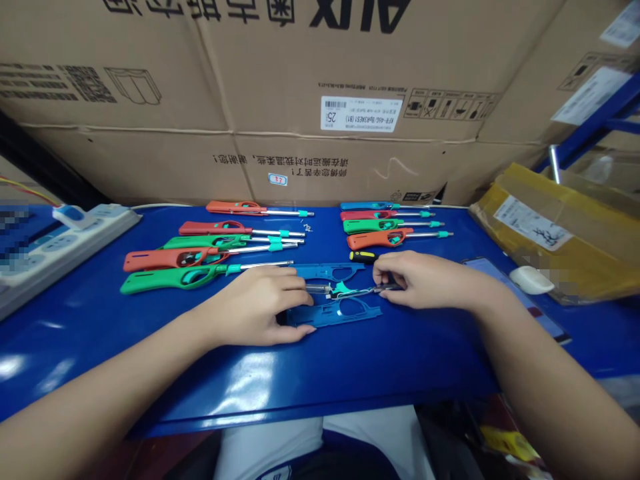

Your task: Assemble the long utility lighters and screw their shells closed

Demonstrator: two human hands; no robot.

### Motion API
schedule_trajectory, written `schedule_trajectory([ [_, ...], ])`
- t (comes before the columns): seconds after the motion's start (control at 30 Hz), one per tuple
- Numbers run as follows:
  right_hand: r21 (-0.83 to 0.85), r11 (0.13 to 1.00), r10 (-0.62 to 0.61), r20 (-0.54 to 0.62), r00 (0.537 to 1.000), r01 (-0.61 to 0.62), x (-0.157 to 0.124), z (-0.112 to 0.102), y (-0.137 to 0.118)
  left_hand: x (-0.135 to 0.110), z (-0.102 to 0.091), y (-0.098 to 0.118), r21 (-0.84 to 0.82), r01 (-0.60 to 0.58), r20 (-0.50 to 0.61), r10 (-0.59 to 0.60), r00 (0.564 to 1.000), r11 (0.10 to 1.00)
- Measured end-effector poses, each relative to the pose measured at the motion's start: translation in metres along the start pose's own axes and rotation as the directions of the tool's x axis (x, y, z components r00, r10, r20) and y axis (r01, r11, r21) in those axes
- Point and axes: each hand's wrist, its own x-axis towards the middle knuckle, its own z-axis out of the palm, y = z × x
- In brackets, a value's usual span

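Observation:
My left hand (260, 303) is closed over one end of a blue lighter shell half (345, 312) lying on the blue table (350, 360), thumb pressed on its near edge. My right hand (423, 279) pinches a thin metal rod (357, 291) with a teal piece, held across the shell. A second blue shell half (333, 271) lies just behind. A black and yellow screwdriver handle (364, 256) rests beside my right hand.
Several long orange and green gas lighters (200, 257) lie at the left, a few more (390, 225) behind my right hand. Cardboard boxes (300, 100) wall the back. A white power strip (60, 240) is far left; a phone (505, 287), a white object (531, 279) and yellow parcel (560, 227) at right.

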Motion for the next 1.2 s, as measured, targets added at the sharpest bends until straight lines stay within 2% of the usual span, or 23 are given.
schedule_trajectory([
  [0.2, 0.014, 0.996, -0.081, -0.219, 0.972, 0.086, 0.004, 0.014, -0.009, -0.005, -0.003, -0.003, -0.033, 0.089, -0.048, -0.091, 0.995, 0.995],
  [0.3, 0.022, 0.991, -0.124, -0.235, 0.964, 0.133, 0.012, 0.027, -0.012, -0.005, 0.003, -0.009, -0.036, 0.099, -0.09, -0.102, 0.991, 0.994],
  [0.47, 0.066, 0.974, -0.193, -0.263, 0.945, 0.217, 0.021, 0.041, -0.01, -0.005, 0.018, -0.015, -0.184, 0.163, -0.154, -0.193, 0.969, 0.969],
  [0.67, 0.063, 0.967, -0.208, -0.362, 0.909, 0.247, 0.013, 0.032, -0.009, -0.005, 0.027, -0.014, -0.239, 0.228, -0.176, -0.273, 0.946, 0.944],
  [0.83, 0.034, 0.975, -0.198, -0.316, 0.928, 0.219, 0.008, 0.026, -0.008, -0.006, 0.022, -0.015, -0.237, 0.256, -0.147, -0.295, 0.944, 0.937],
  [1.03, 0.069, 0.965, -0.231, -0.222, 0.947, 0.252, 0.014, 0.035, -0.005, -0.01, 0.006, -0.011, -0.207, 0.258, -0.116, -0.286, 0.951, 0.944],
  [1.2, 0.064, 0.961, -0.241, -0.272, 0.932, 0.267, 0.016, 0.036, -0.006, -0.01, 0.0, -0.004, -0.169, 0.183, -0.122, -0.205, 0.971, 0.968],
])
